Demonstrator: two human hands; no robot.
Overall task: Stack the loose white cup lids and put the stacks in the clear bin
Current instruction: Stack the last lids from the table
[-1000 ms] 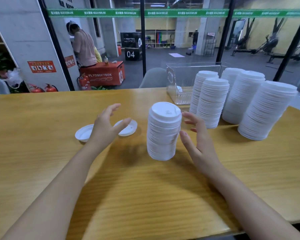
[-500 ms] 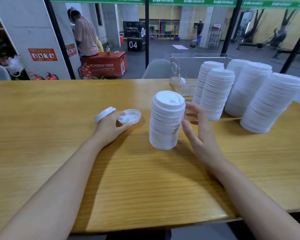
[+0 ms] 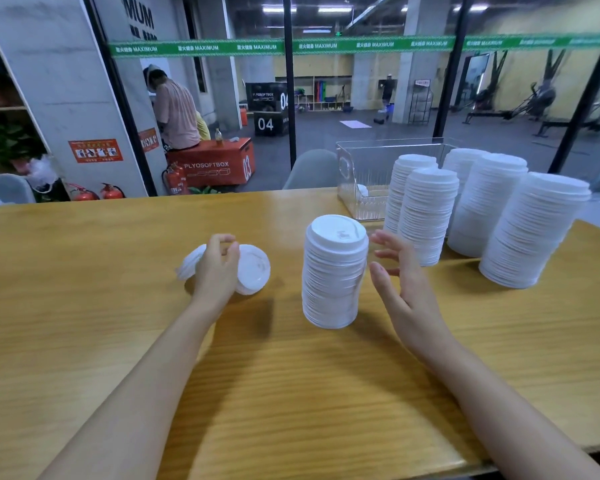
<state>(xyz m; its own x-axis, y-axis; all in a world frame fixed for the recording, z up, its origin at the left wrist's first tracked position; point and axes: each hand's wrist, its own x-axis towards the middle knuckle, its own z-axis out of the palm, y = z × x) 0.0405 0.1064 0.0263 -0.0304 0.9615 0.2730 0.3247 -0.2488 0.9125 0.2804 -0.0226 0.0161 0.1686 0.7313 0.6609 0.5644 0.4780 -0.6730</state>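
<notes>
Picked both loose lids off desk since earlier, gripped in left hand. Wide-open right hand at 3 o'clock of stack. Gathering step; next: centre lids on stack.

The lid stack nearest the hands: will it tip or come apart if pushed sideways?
Probably tips: the lid stack is tall on a narrow base. Likely light, being thin lids, so a low push may slide it on the smooth table.

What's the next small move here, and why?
Probably carry the loose lids over and set them on the near stack: the left hand grips them just beside it, the stack's top is bare, and the right hand is open alongside, ready to steady it.
</notes>
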